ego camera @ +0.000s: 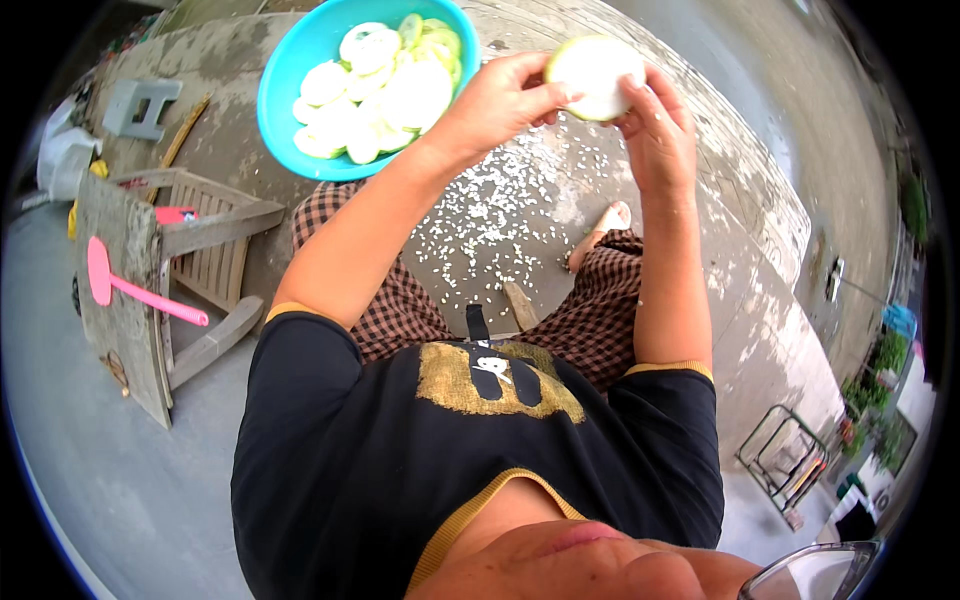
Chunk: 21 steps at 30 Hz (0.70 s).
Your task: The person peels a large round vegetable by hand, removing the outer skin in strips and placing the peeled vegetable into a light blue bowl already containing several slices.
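A round, pale slice of a green-skinned vegetable [596, 75] is held up between both hands. My left hand [517, 94] pinches its left edge, with the thumb on the pale face. On the slice's right side, the thumb and fingers of my right hand [660, 127] grip the rim. A turquoise plastic basin [274, 120] stands to the left of the hands, holding several pale green-edged slices [416, 94]. Many small white seeds [487, 202] lie scattered on the ground below the hands, between the legs.
At the left is a wooden chair [217, 232] beside a weathered board [120, 300] with a pink fly swatter [101, 270]. Behind them stands a small grey plastic stool [139, 109]. A metal-framed rack [784, 457] is at the lower right.
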Motion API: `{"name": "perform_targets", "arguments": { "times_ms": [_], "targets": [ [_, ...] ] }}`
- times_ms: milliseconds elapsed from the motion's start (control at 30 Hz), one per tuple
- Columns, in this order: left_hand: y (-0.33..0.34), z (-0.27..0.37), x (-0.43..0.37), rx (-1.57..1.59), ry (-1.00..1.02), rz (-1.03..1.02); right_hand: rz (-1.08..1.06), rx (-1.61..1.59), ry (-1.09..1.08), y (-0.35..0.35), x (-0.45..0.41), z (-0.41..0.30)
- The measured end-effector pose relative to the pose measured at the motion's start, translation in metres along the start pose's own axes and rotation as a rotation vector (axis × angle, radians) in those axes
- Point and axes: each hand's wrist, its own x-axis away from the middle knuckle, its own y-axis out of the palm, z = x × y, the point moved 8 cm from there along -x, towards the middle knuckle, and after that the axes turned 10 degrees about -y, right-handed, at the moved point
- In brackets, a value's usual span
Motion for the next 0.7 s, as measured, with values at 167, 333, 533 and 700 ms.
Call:
{"name": "perform_targets", "arguments": {
  "times_ms": [167,333,533,700],
  "targets": [
    [-0.009,0.027,0.019,-0.569,0.127,0.255,0.157,0.039,0.074,-0.025,-0.009,0.029],
    [-0.020,0.045,0.055,-0.767,0.517,0.358,0.060,0.112,0.162,0.027,-0.020,0.074],
    [-0.043,-0.006,0.060,-1.322,0.182,0.271,-0.150,0.293,0.228,0.093,-0.055,0.132],
    [-0.060,-0.019,0.073,-1.442,0.036,0.116,-0.596,1.362,-0.265,0.152,-0.103,0.156]
  ]
}}
